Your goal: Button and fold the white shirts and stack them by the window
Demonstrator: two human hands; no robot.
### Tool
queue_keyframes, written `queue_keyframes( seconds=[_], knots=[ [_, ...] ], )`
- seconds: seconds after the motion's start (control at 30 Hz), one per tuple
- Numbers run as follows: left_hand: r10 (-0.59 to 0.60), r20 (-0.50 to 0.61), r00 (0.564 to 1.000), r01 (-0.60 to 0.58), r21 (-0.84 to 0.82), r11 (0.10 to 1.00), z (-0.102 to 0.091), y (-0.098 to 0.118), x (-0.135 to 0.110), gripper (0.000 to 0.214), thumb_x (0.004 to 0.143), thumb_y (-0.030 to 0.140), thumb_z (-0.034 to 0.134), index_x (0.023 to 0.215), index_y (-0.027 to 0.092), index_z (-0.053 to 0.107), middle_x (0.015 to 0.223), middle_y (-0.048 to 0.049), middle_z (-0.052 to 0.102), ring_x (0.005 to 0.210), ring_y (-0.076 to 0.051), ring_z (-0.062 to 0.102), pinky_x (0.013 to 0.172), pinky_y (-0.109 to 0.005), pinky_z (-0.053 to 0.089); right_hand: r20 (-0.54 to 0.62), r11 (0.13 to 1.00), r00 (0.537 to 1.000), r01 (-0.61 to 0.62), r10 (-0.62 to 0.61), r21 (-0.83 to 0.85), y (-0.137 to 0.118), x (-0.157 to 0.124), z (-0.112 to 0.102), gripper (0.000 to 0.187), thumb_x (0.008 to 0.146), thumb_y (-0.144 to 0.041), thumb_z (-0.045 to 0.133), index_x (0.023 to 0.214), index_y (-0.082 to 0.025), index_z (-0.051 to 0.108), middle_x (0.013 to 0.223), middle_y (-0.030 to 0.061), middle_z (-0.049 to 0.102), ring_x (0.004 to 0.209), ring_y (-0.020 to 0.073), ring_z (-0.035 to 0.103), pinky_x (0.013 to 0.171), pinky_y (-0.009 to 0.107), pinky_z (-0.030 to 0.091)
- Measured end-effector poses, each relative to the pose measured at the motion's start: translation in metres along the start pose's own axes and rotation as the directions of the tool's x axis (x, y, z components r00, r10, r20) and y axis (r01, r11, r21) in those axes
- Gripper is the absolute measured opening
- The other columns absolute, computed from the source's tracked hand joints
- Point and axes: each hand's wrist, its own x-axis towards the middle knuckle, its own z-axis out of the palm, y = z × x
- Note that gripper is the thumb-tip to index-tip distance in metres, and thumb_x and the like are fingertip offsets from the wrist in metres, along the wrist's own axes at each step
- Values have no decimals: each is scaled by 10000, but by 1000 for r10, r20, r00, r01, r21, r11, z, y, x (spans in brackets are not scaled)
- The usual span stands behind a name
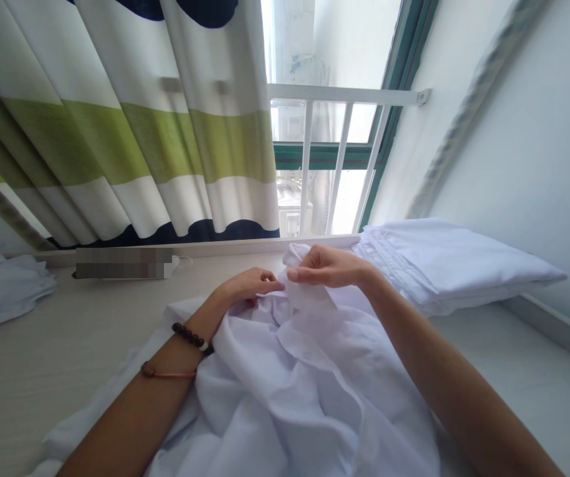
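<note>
A white button-front shirt (pixel 309 391) lies loosely bunched in front of me, its folds spreading toward the lower edge of the view. My right hand (pixel 327 265) pinches its collar area (pixel 309 295) between thumb and fingers, lifting it slightly. Just to the left, my left hand (pixel 255 286) has its fingers closed on the gathered cloth beside the collar. Some of its fingertips are hidden in the fabric. On my left wrist are a dark bead bracelet (pixel 190 336) and a thin reddish bangle (pixel 170 375).
Folded white garments (pixel 463 258) are stacked at the right by the wall. More white cloth (pixel 4 291) lies at the far left. A blurred-out box-like item (pixel 123 264) rests near the back ledge. Behind are a striped curtain (pixel 155 142) and a window with a white railing (pixel 344 95).
</note>
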Motion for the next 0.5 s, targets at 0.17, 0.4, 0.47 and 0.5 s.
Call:
queue_keyframes(
  seconds=[0.17, 0.4, 0.47, 0.5],
  knots=[
    [160, -244, 957, -210, -198, 957, -13, 11, -1, 317, 668, 423, 722, 827, 151, 680, 808, -22, 664, 720, -150, 600, 657, -252, 493, -355, 983, 927, -162, 122, -87, 17, -14, -20, 203, 737, -287, 652, 775, -194, 476, 594, -67, 419, 520, 73, 410, 474, 200, 292],
    [360, -177, 916, -397, -280, 874, -37, 31, -27, 125, 748, 240, 663, 838, 155, 682, 972, -8, 685, 969, -195, 583, 945, -325, 424, -285, 873, 832, -487, 477, 39, 32, -33, -34, 709, 739, -243, 630, 1367, -188, 306, 958, 89, 666, 723, 190, 662, 543, 263, 519],
    [337, 68, 939, -320, -188, 929, -38, 33, -33, 93, 751, 234, 628, 774, 148, 656, 964, -12, 672, 942, -197, 574, 897, -306, 440, -261, 842, 819, -538, 511, -36, 33, -31, -32, 726, 735, -367, 669, 1357, -192, 338, 1080, 119, 630, 768, 200, 662, 559, 279, 537],
    [286, 190, 939, -262, -140, 955, -38, 34, -35, 96, 744, 238, 623, 750, 144, 641, 923, -9, 667, 900, -188, 576, 852, -288, 452, -265, 808, 794, -584, 547, -81, 34, -29, -30, 723, 733, -439, 673, 1336, -183, 367, 1117, 131, 613, 792, 210, 660, 586, 295, 542]
  ],
)
